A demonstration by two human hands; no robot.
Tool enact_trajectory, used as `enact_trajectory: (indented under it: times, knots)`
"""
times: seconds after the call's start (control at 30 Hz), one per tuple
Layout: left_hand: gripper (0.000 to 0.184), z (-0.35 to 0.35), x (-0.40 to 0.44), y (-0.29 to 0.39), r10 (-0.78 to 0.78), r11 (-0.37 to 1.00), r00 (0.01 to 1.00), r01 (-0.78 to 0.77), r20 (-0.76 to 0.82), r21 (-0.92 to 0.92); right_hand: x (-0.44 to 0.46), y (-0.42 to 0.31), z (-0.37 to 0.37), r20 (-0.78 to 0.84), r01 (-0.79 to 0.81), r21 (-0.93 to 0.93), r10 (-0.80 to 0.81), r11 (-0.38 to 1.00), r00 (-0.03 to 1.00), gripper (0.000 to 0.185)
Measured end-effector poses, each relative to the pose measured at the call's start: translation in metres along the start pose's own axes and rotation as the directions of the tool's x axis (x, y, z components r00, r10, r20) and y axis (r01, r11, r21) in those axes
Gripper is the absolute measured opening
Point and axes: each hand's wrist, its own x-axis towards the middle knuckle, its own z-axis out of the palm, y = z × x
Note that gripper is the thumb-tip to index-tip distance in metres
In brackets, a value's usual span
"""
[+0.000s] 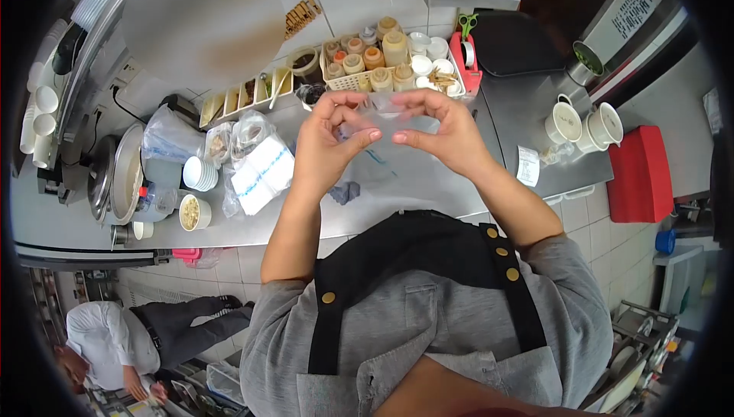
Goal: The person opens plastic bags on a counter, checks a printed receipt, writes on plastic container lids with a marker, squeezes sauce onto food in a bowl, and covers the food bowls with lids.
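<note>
Above the middle of the metal counter (451, 195), both my hands are raised at the same height with a gap between them. A thin, clear plastic bag (388, 116) spans that gap. My left hand (336, 138) pinches its left side between curled fingers and thumb. On the other side, my right hand (440, 133) grips the bag in the same way. Below my left hand, a crumpled grey-blue cloth (345, 193) lies on the counter. The bag's lower part is hard to tell from the shiny metal.
Behind my hands are a basket of sauce bottles (354, 81), white lids (423, 65) and a red tape dispenser (466, 65). Left are packaged napkins (262, 175), stacked cups (200, 174) and a filled cup (195, 212). Right are paper bowls (564, 122) and a receipt (528, 166). Another person (115, 333) is at lower left.
</note>
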Motion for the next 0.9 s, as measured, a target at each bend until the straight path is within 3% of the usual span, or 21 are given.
enact_trajectory:
  times: [0.03, 0.07, 0.13, 0.2, 0.27, 0.33, 0.4, 0.43, 0.5, 0.6, 0.63, 0.7, 0.73, 0.8, 0.87, 0.9]
  knots:
    - [0.055, 0.001, 0.000, 0.004, -0.029, 0.993, 0.999, 0.024, 0.042, 0.113, 0.003, -0.002, 0.004, -0.025, 0.077, 0.019, -0.076, 0.997, 0.997, 0.018]
    - [0.055, 0.001, -0.001, 0.003, -0.043, 0.993, 0.998, 0.037, 0.053, 0.112, 0.003, -0.002, 0.002, -0.037, 0.063, 0.022, -0.062, 0.998, 0.997, 0.018]
    - [0.061, 0.005, -0.001, 0.003, -0.007, 0.977, 0.995, -0.014, 0.097, 0.214, 0.001, -0.001, -0.003, 0.087, 0.031, -0.082, -0.024, 0.996, 0.996, 0.014]
    - [0.059, 0.008, -0.005, 0.007, 0.008, 0.992, 0.993, -0.023, 0.115, 0.124, -0.004, -0.001, -0.003, 0.071, -0.020, -0.121, 0.029, 0.992, 0.997, 0.012]
    - [0.053, 0.000, -0.005, 0.005, 0.103, 0.935, 0.993, -0.115, 0.054, 0.336, -0.011, 0.001, -0.008, 0.009, -0.095, -0.178, 0.098, 0.979, 0.995, 0.011]
    - [0.045, -0.003, -0.006, 0.002, 0.098, 0.960, 0.993, -0.113, 0.068, 0.255, -0.020, 0.011, -0.011, 0.063, 0.046, -0.286, -0.029, 0.957, 0.998, 0.009]
    - [0.040, -0.008, -0.010, -0.007, 0.014, 0.962, 0.997, -0.036, 0.082, 0.270, -0.029, 0.021, -0.007, -0.022, 0.172, -0.269, -0.184, 0.948, 0.983, 0.010]
    - [0.037, -0.009, -0.010, -0.010, -0.017, 0.969, 0.995, -0.007, 0.098, 0.248, -0.031, 0.023, -0.005, -0.063, 0.135, -0.289, -0.160, 0.948, 0.985, 0.010]
    - [0.032, -0.009, -0.009, -0.016, -0.079, 0.974, 0.992, 0.057, 0.094, 0.218, -0.032, 0.020, -0.003, -0.112, 0.322, 0.028, -0.317, 0.946, 0.942, 0.014]
    - [0.030, -0.009, -0.007, -0.014, -0.093, 0.988, 0.984, 0.072, 0.151, 0.138, -0.038, 0.010, -0.009, -0.013, 0.220, 0.155, -0.220, 0.963, 0.975, 0.022]
    - [0.025, -0.008, -0.007, -0.015, -0.026, 0.989, 0.986, 0.001, 0.167, 0.147, -0.041, 0.010, -0.011, -0.020, 0.213, 0.154, -0.213, 0.965, 0.977, 0.022]
    - [0.021, -0.011, -0.003, -0.019, 0.037, 0.990, 0.970, -0.068, 0.242, 0.120, -0.047, 0.011, -0.015, 0.077, -0.004, 0.144, -0.007, 0.990, 0.997, 0.029]
    - [0.018, -0.011, -0.001, -0.020, 0.110, 0.986, 0.945, -0.143, 0.309, 0.087, -0.048, 0.017, -0.015, 0.076, -0.008, 0.146, -0.003, 0.989, 0.997, 0.029]
    - [0.012, 0.009, 0.000, -0.016, 0.108, 0.991, 0.947, -0.128, 0.303, 0.047, -0.053, 0.036, -0.014, 0.233, 0.051, 0.038, -0.058, 0.998, 0.971, 0.035]
    - [0.024, 0.028, 0.007, -0.017, 0.309, 0.951, 0.910, -0.301, 0.278, -0.072, -0.057, 0.041, -0.013, 0.256, -0.005, 0.089, -0.019, 0.996, 0.966, 0.036]
    - [0.036, 0.027, 0.006, -0.024, 0.238, 0.966, 0.919, -0.192, 0.313, -0.172, -0.059, 0.042, -0.014, 0.281, -0.059, 0.137, 0.018, 0.989, 0.960, 0.037]
